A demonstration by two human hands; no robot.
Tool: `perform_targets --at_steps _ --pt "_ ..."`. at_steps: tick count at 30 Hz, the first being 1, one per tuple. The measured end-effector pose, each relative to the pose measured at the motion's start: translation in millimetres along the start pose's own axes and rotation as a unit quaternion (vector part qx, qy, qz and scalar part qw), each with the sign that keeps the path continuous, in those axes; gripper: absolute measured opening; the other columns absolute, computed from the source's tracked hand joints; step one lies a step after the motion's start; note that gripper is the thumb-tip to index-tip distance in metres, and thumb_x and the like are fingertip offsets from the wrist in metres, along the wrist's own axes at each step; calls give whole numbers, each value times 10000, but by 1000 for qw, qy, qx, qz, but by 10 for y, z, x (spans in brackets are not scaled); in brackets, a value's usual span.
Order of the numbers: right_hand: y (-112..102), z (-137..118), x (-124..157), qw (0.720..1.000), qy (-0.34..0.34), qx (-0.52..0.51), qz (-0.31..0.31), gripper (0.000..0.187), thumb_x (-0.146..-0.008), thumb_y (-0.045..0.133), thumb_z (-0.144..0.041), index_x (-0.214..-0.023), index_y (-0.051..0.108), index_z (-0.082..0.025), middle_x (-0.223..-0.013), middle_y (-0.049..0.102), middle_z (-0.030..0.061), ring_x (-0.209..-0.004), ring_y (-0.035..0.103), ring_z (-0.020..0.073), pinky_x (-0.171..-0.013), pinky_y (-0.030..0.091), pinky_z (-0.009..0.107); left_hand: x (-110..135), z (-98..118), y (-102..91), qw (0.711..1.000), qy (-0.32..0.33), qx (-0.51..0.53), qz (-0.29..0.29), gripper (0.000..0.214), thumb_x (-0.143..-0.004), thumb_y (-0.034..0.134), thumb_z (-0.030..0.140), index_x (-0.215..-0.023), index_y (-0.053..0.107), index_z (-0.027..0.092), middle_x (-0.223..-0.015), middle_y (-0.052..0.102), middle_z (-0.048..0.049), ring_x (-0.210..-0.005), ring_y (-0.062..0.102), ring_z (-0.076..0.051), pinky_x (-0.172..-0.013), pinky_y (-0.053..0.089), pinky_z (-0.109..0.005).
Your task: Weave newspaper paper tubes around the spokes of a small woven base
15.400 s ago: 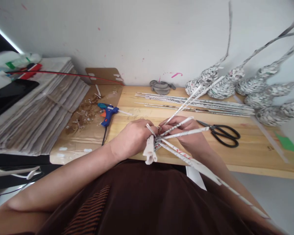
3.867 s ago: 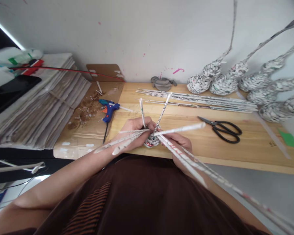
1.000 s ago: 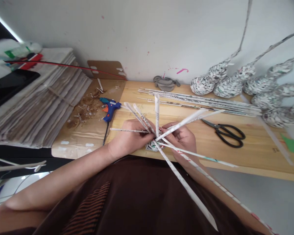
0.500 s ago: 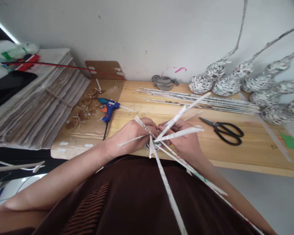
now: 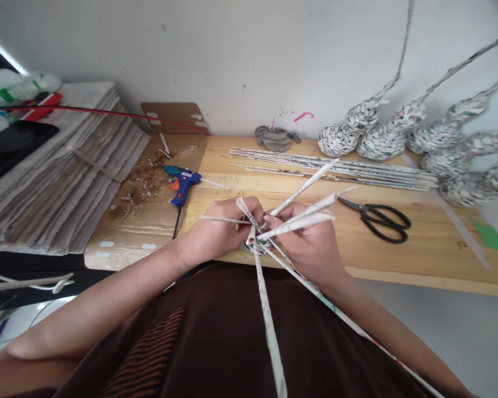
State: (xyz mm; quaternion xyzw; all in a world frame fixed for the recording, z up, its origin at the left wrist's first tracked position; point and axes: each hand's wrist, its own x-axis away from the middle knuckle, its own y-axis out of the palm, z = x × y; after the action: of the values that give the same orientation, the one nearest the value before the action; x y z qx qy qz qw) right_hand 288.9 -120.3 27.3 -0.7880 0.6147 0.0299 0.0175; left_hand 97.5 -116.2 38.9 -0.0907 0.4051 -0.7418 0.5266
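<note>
Close to my body, at the table's front edge, is a small woven newspaper piece (image 5: 258,246), mostly hidden by my hands. Rolled paper tubes (image 5: 269,315) fan out from it in several directions, one long one running down over my dark shirt. My left hand (image 5: 224,226) is closed around the left side of the piece, its fingers bent among the tubes. My right hand (image 5: 313,243) pinches paper tubes on the right side, thumb and forefinger near the centre. The fingertips of both hands nearly meet, and the tubes partly cover them.
A blue glue gun (image 5: 183,185) lies on a stained cardboard sheet (image 5: 149,221) to the left, by a tall newspaper stack (image 5: 83,171). Black-handled scissors (image 5: 384,221) lie right. Behind are loose paper tubes (image 5: 336,168), a grey cloth-like lump (image 5: 276,138) and several woven paper gourd shapes (image 5: 382,141).
The tubes around the piece have shifted: the upper ones on the right have spread apart, and the long lower one has swung left. Both hands stay at the piece.
</note>
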Motion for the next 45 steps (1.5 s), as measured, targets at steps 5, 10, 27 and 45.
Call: perform_targets --at_steps 5,10,27,45 --pt "-8 -19 20 999 -20 24 -25 72 -873 710 -266 -882 716 -195 -786 757 16 -686 714 154 -623 565 249 1 0 17 999 -49 -1 18 78 -852 663 212 -855 598 170 -741 658 21 -618 605 -104 -580 458 -204" --pt "-34 -61 53 995 -10 11 -96 191 -870 703 -208 -1060 689 -213 -993 781 45 -926 754 199 -786 588 291 0 -45 -29 998 26 47 -20 79 -900 609 163 -921 685 155 -880 711 -47 -782 676 -153 -692 517 -258" --pt "-244 104 62 987 -4 161 -2 144 -881 705 -321 -861 762 -191 -832 774 49 -722 706 181 -670 553 297 96 28 20 999 25 -37 18 125 -879 573 112 -862 681 172 -875 732 -33 -853 706 -180 -816 576 -302" --pt "-212 202 -36 989 68 -105 -84 303 -676 888 -443 -758 788 -169 -746 765 60 -693 706 199 -637 586 326 134 67 114 999 -25 -25 27 102 -861 590 145 -893 682 178 -888 722 -47 -846 699 -189 -816 576 -318"
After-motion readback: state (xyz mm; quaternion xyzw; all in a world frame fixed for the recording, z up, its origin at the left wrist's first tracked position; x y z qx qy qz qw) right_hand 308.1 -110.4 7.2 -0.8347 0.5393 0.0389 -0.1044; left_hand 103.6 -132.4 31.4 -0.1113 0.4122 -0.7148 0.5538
